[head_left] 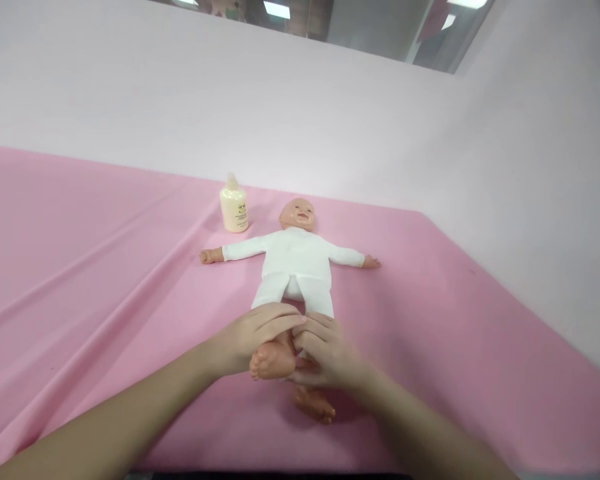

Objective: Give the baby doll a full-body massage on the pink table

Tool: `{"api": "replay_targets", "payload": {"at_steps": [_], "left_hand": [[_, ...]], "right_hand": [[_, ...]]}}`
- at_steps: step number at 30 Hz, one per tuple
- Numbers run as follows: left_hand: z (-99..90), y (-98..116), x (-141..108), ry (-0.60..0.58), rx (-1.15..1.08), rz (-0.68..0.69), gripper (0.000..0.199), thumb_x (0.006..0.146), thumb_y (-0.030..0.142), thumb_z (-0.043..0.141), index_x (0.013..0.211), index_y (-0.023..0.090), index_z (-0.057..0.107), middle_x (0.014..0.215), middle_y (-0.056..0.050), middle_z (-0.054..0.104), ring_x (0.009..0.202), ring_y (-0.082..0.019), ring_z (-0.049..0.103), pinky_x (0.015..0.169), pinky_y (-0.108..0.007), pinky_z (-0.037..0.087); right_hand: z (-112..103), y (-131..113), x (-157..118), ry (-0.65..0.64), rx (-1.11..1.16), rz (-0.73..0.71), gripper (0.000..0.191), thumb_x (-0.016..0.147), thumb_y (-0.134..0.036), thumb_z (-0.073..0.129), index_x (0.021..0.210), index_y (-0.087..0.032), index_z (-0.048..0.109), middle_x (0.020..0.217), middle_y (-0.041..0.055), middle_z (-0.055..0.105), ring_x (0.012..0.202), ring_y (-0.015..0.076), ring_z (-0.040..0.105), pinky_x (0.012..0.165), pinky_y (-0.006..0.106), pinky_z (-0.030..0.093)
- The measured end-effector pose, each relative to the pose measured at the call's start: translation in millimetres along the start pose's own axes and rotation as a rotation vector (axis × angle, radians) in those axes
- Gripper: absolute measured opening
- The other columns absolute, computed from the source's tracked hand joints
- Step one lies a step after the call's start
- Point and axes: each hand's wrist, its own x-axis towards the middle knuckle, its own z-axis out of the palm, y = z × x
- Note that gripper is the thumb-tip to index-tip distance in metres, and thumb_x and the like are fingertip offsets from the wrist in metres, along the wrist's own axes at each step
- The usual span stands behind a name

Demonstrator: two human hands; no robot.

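A baby doll (296,257) in a white outfit lies on its back, arms spread, its head away from me. My left hand (260,333) is wrapped over the doll's lower leg on the left, just above the foot. Across from it, my right hand (327,350) closes round the same leg near the ankle, its fingertips meeting those of my left. The doll's left-side foot (273,361) sticks out toward me between my hands. Below my right hand, the other foot (315,404) rests near the cloth. My fingers hide most of both shins.
A cream pump bottle (235,208) stands beside the doll's head, on the left. Pink cloth (430,300) covers the table, with long folds at the left. Behind it rises a white wall (180,100) with a window (375,30) at the top.
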Motion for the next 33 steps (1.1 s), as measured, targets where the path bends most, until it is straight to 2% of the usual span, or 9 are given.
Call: {"api": "replay_targets", "payload": {"at_steps": [4,7,9,12,16,18,23,29,33], "left_hand": [[-4.6,6.0,5.1,0.049,0.012,0.136,0.055,0.091,0.048,0.059,0.135,0.017,0.048,0.105,-0.010,0.070,0.094,-0.023,0.067,0.086,-0.039,0.057],[-10.5,8.8,8.7,0.053,0.024,0.210,0.050,0.089,0.047,0.061,0.127,0.017,0.048,0.092,-0.008,0.068,0.081,-0.021,0.064,0.075,-0.036,0.055],[-13.7,8.9,9.8,0.026,0.028,0.210,0.040,0.089,0.045,0.060,0.117,0.018,0.051,0.088,-0.006,0.067,0.077,-0.019,0.063,0.073,-0.034,0.053],[-15.3,7.9,9.4,-0.003,0.024,0.188,0.026,0.090,0.043,0.057,0.100,0.020,0.054,0.085,-0.005,0.066,0.077,-0.019,0.062,0.073,-0.032,0.051],[-13.8,10.2,10.7,0.001,0.037,0.181,0.026,0.089,0.045,0.059,0.090,0.020,0.055,0.077,-0.004,0.063,0.072,-0.017,0.058,0.069,-0.032,0.048],[-13.3,12.7,13.0,-0.003,0.034,0.198,0.025,0.091,0.044,0.058,0.088,0.019,0.055,0.074,-0.003,0.061,0.071,-0.017,0.057,0.068,-0.032,0.047],[-9.4,15.6,17.5,0.000,0.001,0.227,0.022,0.094,0.041,0.055,0.089,0.020,0.058,0.074,-0.004,0.065,0.074,-0.018,0.060,0.071,-0.033,0.048],[-6.1,20.4,17.6,0.013,-0.002,0.197,0.024,0.091,0.041,0.060,0.082,0.019,0.058,0.071,-0.002,0.061,0.074,-0.018,0.057,0.071,-0.033,0.047],[-10.9,25.8,19.1,-0.034,-0.008,0.154,0.025,0.090,0.041,0.061,0.078,0.020,0.057,0.068,-0.001,0.058,0.072,-0.017,0.054,0.073,-0.034,0.045]], "right_hand": [[0.3,2.0,-5.1,-0.118,0.061,0.015,0.051,0.100,-0.064,0.038,0.072,-0.022,0.043,0.067,-0.0002,0.054,0.062,0.0133,0.044,0.059,0.029,0.036],[-0.6,4.3,-8.5,-0.214,0.140,0.032,0.058,0.103,-0.062,0.018,0.068,-0.023,0.041,0.061,-0.0006,0.049,0.057,0.0137,0.040,0.059,0.030,0.034],[-1.3,5.0,-9.1,-0.247,0.154,0.031,0.058,0.104,-0.058,0.013,0.068,-0.023,0.041,0.060,-0.0005,0.046,0.056,0.0145,0.038,0.059,0.032,0.034],[-2.8,3.9,-7.5,-0.291,0.133,0.022,0.053,0.105,-0.051,0.016,0.070,-0.023,0.044,0.062,0.0005,0.047,0.059,0.0157,0.039,0.061,0.032,0.034],[-3.9,1.4,-4.8,-0.278,0.133,0.022,0.046,0.105,-0.042,0.023,0.067,-0.023,0.041,0.062,-0.0002,0.047,0.060,0.0147,0.038,0.061,0.031,0.033],[-3.0,1.3,-5.4,-0.272,0.119,0.008,0.048,0.104,-0.046,0.025,0.065,-0.023,0.037,0.060,-0.0015,0.044,0.058,0.0140,0.035,0.060,0.031,0.031],[2.0,1.0,-8.4,-0.281,-0.002,-0.013,0.061,0.092,-0.073,0.046,0.059,-0.023,0.033,0.053,-0.0054,0.032,0.054,0.0117,0.029,0.056,0.030,0.024],[4.2,-4.0,-4.4,-0.197,0.044,0.001,0.056,0.093,-0.063,0.054,0.061,-0.023,0.032,0.051,-0.0064,0.034,0.053,0.0103,0.034,0.056,0.028,0.026],[6.2,1.3,-7.4,-0.291,0.177,0.094,0.059,0.086,-0.071,0.060,0.065,-0.023,0.033,0.052,-0.0085,0.034,0.051,0.0091,0.033,0.057,0.027,0.029]]}}
